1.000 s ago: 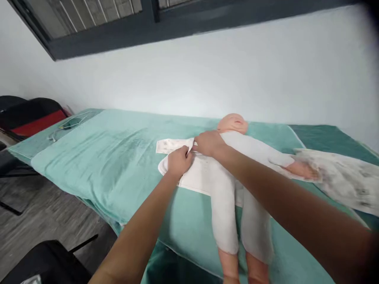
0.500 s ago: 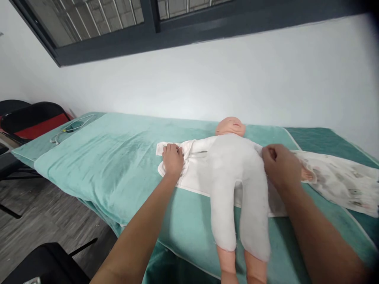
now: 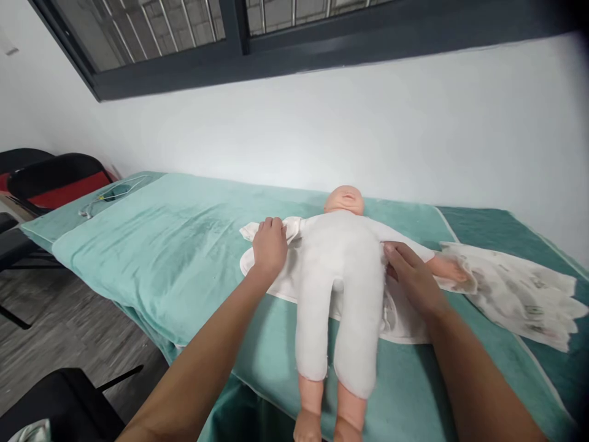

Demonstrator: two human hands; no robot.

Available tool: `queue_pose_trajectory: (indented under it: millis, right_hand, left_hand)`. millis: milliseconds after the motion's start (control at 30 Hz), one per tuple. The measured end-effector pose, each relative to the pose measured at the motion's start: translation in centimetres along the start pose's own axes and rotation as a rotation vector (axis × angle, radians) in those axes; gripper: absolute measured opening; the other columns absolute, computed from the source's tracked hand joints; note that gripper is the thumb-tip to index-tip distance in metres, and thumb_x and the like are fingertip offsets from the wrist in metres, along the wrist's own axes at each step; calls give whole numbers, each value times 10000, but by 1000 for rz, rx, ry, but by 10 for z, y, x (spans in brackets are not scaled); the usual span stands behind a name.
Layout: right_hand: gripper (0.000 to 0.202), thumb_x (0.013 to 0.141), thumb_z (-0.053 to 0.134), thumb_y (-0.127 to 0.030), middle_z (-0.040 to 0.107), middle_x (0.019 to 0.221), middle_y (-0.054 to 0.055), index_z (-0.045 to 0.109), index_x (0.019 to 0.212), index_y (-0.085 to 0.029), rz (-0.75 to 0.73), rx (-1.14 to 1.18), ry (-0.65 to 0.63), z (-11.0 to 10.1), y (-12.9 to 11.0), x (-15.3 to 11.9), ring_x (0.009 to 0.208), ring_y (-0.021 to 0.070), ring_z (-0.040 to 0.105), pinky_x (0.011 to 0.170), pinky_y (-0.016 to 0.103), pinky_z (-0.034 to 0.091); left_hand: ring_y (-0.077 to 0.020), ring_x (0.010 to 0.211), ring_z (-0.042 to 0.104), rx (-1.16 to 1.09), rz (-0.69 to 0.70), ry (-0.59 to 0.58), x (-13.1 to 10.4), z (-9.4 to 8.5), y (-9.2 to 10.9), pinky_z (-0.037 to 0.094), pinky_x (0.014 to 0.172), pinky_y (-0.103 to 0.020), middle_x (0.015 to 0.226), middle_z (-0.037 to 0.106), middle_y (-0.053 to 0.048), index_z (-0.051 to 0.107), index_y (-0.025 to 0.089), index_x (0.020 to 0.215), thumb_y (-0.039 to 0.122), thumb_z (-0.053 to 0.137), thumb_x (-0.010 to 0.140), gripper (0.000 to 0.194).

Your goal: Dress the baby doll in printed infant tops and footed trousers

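Observation:
A baby doll [image 3: 343,252] with a white cloth body lies on its back on the green-covered table. Beneath it is a spread white garment [image 3: 407,313]. My left hand [image 3: 270,245] is closed on the garment's sleeve, around the doll's arm at the left. With fingers bent, my right hand [image 3: 409,270] touches the doll's side below its other arm; whether it pinches any cloth is unclear. The doll's bare hand [image 3: 448,268] pokes out at the right, beside a white cuff.
A patterned white cloth [image 3: 524,294] lies at the right of the green table cover [image 3: 184,245]. A cable [image 3: 110,193] is at the far left corner. Black and red chairs [image 3: 59,184] stand at the left, a black chair [image 3: 59,405] at the lower left. Wall and window are behind.
The doll has shifted left and turned slightly. My right hand has moved from its arm down to its side. My left hand stays on the sleeve, which is now more bunched.

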State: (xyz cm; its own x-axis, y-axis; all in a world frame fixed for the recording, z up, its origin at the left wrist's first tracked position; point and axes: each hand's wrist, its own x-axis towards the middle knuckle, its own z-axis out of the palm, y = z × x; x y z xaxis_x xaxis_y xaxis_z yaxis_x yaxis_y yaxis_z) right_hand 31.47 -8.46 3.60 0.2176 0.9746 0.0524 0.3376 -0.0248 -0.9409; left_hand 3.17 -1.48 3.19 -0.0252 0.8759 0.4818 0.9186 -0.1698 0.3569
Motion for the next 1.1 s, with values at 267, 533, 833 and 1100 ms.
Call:
queue_pose_trajectory:
  millis: [267, 533, 833, 1100]
  right_hand:
    - [500, 863, 630, -583, 601, 1365, 44, 511, 1255, -296, 48, 208, -142, 29, -15, -10, 1261, 252, 571, 982, 356, 545]
    - [589, 939, 529, -572, 427, 1566, 21, 440, 1459, -309, -105, 56, -379, 30, -23, -13, 1489, 269, 310, 1198, 385, 345]
    - [628, 923, 544, -592, 386, 1595, 53, 457, 1452, -264, -30, 19, -298, 30, -16, -10, 1467, 297, 358, 1181, 401, 371]
    - [650, 920, 555, -558, 341, 1617, 59, 428, 1473, -241, 59, 40, -270, 30, -18, -11, 1477, 266, 348, 1230, 425, 291]
  left_hand:
    - [-158, 762, 560, -555, -142, -151, 17, -11, 36, 373, 692, -285, 835, 628, -10, 487, 218, 865, 302, 479, 968, 133]
    - [-124, 710, 534, -769, -140, -129, 37, -32, 76, 401, 688, -269, 768, 595, 11, 500, 200, 808, 276, 516, 940, 153]
    - [-185, 907, 708, -1013, 32, -635, 16, -83, 44, 529, 666, -282, 1203, 695, -96, 599, 207, 1038, 396, 468, 959, 244]
    - [-345, 1395, 415, 179, 88, -295, 5, -15, -82, 369, 1103, -574, 1516, 476, -129, 423, 221, 1461, 119, 446, 882, 588]
